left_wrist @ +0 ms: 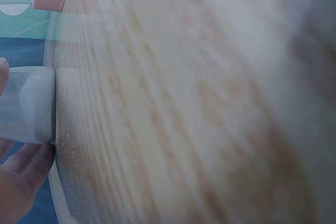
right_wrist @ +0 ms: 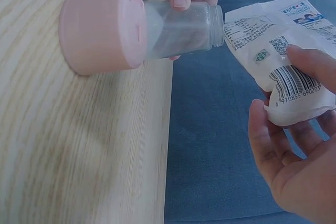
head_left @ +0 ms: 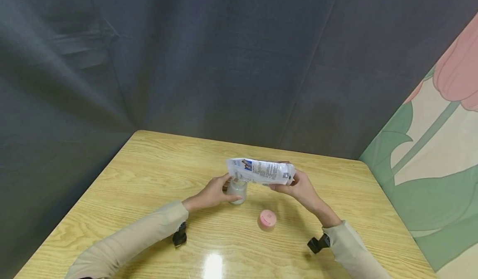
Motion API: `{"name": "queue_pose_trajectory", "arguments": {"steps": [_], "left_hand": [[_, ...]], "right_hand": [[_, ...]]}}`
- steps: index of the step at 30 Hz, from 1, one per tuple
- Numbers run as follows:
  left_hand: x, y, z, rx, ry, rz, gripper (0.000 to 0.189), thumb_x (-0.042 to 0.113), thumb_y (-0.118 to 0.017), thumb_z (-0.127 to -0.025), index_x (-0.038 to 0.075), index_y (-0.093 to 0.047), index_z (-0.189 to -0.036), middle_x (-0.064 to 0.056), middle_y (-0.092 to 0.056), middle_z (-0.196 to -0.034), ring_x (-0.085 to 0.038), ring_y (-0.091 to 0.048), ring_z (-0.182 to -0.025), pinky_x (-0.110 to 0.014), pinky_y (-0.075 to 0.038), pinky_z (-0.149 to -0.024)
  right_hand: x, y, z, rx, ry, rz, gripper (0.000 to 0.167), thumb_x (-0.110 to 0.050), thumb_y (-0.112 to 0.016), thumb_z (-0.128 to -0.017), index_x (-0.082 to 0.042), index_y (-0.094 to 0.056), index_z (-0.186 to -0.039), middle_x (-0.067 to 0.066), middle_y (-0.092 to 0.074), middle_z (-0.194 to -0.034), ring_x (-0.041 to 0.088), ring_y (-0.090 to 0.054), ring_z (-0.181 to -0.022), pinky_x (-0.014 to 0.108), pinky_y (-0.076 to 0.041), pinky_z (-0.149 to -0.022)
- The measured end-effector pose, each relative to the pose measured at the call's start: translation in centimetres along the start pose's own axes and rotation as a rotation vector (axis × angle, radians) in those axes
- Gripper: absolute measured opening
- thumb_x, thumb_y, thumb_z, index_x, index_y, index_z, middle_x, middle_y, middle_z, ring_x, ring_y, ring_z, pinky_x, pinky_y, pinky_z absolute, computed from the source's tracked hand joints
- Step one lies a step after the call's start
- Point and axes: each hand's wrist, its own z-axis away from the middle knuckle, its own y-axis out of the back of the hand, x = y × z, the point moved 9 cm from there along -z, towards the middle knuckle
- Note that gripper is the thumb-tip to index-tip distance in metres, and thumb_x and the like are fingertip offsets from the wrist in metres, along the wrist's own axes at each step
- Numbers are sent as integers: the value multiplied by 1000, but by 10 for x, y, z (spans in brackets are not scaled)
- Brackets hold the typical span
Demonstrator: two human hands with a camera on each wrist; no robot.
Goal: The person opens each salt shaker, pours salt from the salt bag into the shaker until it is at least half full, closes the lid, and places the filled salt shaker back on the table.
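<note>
On the table my left hand (head_left: 212, 195) grips a clear glass jar (head_left: 238, 195), thumb on the near side and fingers around the far side. Whitish contents show inside the jar (right_wrist: 181, 27), whose mouth is uncovered. My right hand (head_left: 303, 191) holds a white printed packet (head_left: 261, 172) by its bottom end, nearly level, with the other end tipped down at the jar's mouth. A barcode and small print are visible on the packet (right_wrist: 294, 80) in the right wrist view. The left wrist view catches only the jar's lower part (left_wrist: 31, 103) and some of the left fingers (left_wrist: 32, 166).
A round pink lid-like container (head_left: 267, 219) stands on the wooden table (head_left: 157, 163), nearer to me and right of the jar. A dark curtain (head_left: 224, 63) hangs behind the table. Along the right side is a panel with a tulip pattern (head_left: 440, 158).
</note>
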Motion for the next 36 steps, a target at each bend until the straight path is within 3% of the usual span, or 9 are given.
{"name": "queue_pose_trajectory", "arguments": {"steps": [36], "left_hand": [[2, 0, 0, 1, 1, 14, 76, 27, -80, -86, 10, -40, -149, -9, -59, -134, -22, -60, -119, -31, -50, -97]], "right_hand": [[-3, 1, 1, -6, 18, 11, 49, 1, -76, -85, -6, -59, -131, 10, -62, -127, 24, -62, -111, 37, -58, -82]]}}
